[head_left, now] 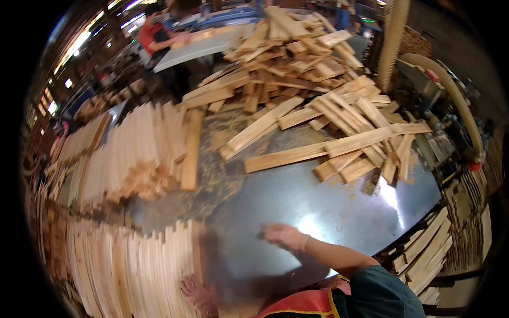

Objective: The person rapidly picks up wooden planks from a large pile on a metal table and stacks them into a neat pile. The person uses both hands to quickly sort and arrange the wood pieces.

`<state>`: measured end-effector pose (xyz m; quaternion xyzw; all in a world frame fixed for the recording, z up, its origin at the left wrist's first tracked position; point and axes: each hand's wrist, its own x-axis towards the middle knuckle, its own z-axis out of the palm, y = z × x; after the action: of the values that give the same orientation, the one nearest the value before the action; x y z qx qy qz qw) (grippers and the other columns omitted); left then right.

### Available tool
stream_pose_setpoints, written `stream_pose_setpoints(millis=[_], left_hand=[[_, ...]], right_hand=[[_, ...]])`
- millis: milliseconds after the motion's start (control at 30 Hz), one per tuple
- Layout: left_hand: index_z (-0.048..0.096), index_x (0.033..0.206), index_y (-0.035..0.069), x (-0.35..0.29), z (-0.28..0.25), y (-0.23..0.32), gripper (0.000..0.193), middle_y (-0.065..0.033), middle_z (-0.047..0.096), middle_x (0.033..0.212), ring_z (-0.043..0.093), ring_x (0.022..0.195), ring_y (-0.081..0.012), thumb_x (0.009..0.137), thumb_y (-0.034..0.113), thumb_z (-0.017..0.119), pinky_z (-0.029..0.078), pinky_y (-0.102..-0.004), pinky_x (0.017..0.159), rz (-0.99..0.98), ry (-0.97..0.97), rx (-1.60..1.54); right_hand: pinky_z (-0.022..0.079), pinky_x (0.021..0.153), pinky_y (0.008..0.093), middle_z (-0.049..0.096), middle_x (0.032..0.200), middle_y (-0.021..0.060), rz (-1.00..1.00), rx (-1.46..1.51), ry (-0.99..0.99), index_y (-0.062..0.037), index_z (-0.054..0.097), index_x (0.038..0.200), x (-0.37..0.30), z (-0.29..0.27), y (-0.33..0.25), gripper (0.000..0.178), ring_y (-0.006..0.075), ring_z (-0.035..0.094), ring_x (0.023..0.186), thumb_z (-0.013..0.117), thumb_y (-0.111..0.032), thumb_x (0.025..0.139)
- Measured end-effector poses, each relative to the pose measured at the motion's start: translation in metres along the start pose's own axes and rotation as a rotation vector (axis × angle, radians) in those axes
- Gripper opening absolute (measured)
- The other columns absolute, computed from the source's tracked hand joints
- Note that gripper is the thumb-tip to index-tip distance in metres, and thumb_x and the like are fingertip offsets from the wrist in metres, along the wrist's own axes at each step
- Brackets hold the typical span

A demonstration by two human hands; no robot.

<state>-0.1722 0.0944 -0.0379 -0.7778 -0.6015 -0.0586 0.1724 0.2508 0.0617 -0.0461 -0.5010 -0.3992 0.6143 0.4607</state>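
Right hand [285,236], blurred, fingers apparently extended and empty over bench [249,201], is nearer the loose slat [286,158] lying ahead, long axis roughly left-right; left hand [199,292] touches slat row [132,265]'s right end, grip can't tell.

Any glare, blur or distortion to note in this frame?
Head view: glare on the metal table, strong beside the right hand, which looks blurred; head view: ceiling lights blown out, upper left; head view: boards at lower right look bowed, probably lens distortion.

Ribbed hose [391,47], perhaps blue machinery [342,19]
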Motion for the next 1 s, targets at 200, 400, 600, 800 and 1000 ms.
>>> stream_pose_setpoints(millis=[200,400,600,800,1000], left_hand=[[0.062,0.142,0.007,0.015,0.002,0.113,0.072,-0.0181,0.058,0.147,0.053,0.139,-0.037,0.08,0.037,0.082,0.041,-0.0548,0.117,0.233,-0.407,-0.301],[0.072,0.113,0.01,0.029,-0.055,0.222,0.039,-0.0162,0.071,0.1,0.07,0.089,-0.0375,0.083,0.034,0.08,0.059,-0.0496,0.079,0.466,-0.349,-0.552],[0.072,0.115,0.011,0.005,-0.049,0.228,0.037,-0.0146,0.072,0.105,0.072,0.09,-0.0349,0.092,0.039,0.074,0.06,-0.0503,0.079,0.381,-0.432,-0.482],[0.056,0.15,0.008,0.045,-0.149,0.248,0.066,-0.0231,0.061,0.145,0.059,0.13,-0.0434,0.092,0.037,0.064,0.049,-0.0528,0.111,0.006,-1.168,-0.39],[0.071,0.102,0.007,-0.002,-0.074,0.204,0.022,-0.0162,0.07,0.095,0.07,0.087,-0.0382,0.091,0.026,0.068,0.057,-0.0517,0.076,0.362,-0.568,-0.66]], right_hand=[[0.049,0.07,0.0319,0.063,0.098,0.006,-0.241,0.515,1.091,-0.0071,0.062,0.108,-0.087,-0.245,-0.035,0.017,0.0174,0.057,0.083,0.067,-0.02,0.098],[0.027,0.129,0.0508,0.04,0.169,0.019,0.303,-1.409,0.568,-0.015,0.037,0.166,-0.039,-0.3,-0.173,0.101,0.04,0.03,0.16,0.084,-0.041,0.08],[0.034,0.124,0.0489,0.032,0.172,0.0166,0.481,-1.696,0.13,-0.0191,0.031,0.168,0.006,-0.34,-0.192,0.122,0.0395,0.028,0.16,0.087,-0.061,0.067],[0.049,0.111,0.048,0.066,0.147,0.0154,0.686,-1.404,0.177,-0.015,0.045,0.159,0.059,-0.321,-0.163,0.109,0.0363,0.065,0.132,0.073,-0.075,0.073],[0.059,0.089,0.0476,0.077,0.118,0.0144,0.205,-1.422,-0.195,-0.0207,0.072,0.133,0.014,-0.192,-0.081,0.072,0.0359,0.072,0.112,0.073,-0.068,0.078]])
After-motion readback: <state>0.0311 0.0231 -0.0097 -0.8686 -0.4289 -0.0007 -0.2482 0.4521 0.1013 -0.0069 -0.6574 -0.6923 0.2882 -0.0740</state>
